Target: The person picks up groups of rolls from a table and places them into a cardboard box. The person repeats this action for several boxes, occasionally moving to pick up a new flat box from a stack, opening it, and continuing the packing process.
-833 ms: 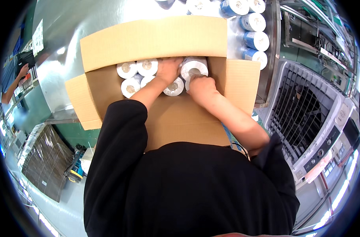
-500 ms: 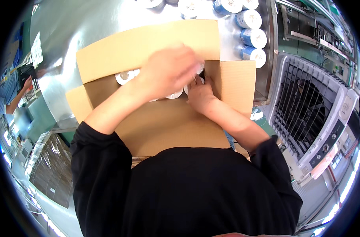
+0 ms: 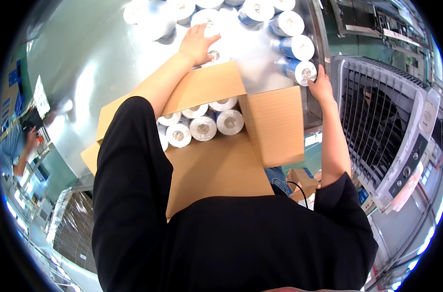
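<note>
An open cardboard box [image 3: 216, 165] stands before me with several white rolls [image 3: 203, 128] packed upright inside. More white and blue rolls [image 3: 293, 46] lie on the shiny metal table [image 3: 109, 63] beyond it. My left hand [image 3: 198, 43] reaches over the box's far flap and rests flat on a roll [image 3: 212, 53] on the table. My right hand [image 3: 321, 86] touches the end of a blue-wrapped roll [image 3: 300, 70] at the table's right edge. Whether either hand grips its roll is unclear.
A grey machine with a slatted grille [image 3: 382, 131] stands to the right. A person in blue [image 3: 22, 146] works at the far left. Wrapped stacks [image 3: 75, 228] sit on the floor at the lower left.
Both hands have left the box and reached out to rolls on the table: the left straight ahead, the right to the right edge. The view has tilted, and the box now sits lower.
</note>
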`<state>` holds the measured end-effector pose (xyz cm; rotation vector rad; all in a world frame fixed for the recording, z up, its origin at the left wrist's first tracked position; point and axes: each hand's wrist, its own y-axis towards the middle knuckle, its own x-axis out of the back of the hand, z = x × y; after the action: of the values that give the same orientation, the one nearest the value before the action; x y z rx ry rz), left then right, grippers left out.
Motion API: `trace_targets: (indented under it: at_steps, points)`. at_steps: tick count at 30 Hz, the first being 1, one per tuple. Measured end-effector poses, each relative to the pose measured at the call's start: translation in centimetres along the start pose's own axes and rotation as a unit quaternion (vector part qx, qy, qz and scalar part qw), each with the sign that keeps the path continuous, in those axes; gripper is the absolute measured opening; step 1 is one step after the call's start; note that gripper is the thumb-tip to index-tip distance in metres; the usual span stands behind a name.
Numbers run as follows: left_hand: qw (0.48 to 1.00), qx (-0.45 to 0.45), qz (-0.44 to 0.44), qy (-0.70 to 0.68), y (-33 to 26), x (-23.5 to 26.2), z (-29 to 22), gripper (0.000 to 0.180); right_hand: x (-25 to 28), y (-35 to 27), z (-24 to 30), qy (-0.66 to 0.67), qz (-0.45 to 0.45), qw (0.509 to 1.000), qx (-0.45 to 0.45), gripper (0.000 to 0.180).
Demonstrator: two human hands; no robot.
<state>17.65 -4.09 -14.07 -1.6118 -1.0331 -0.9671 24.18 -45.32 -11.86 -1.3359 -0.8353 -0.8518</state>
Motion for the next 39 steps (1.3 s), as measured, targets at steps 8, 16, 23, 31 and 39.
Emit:
trace_targets:
  at_steps: [8, 16, 23, 31, 39]
  points:
    - [0.997, -0.032, -0.06, 0.042, 2.5, -1.4, 0.0, 0.039, -1.6, 2.7, 1.9, 0.143, 0.065, 0.986, 0.059, 0.1]
    - [0.961, 0.199, 0.003, -0.192, 3.2, 3.5, 2.4, 0.058, -3.1, 5.2, 2.2, 0.215, 0.107, 0.962, 0.131, 0.086]
    - [0.792, 0.167, -0.255, -0.529, -10.2, 19.6, 5.4, 0.034, -3.0, 4.7, 3.2, 0.132, 0.037, 0.986, 0.095, 0.079]
    - [0.682, 0.303, 0.069, -0.662, -29.6, 16.6, -2.1, 0.026, 1.7, 1.6, 3.7, 0.232, 0.003, 0.967, 0.103, 0.067]
    - [0.993, 0.095, 0.072, 0.027, -34.3, 7.8, -2.3, 0.026, 19.4, -12.4, 13.0, 0.323, -0.206, 0.862, 0.332, 0.06]
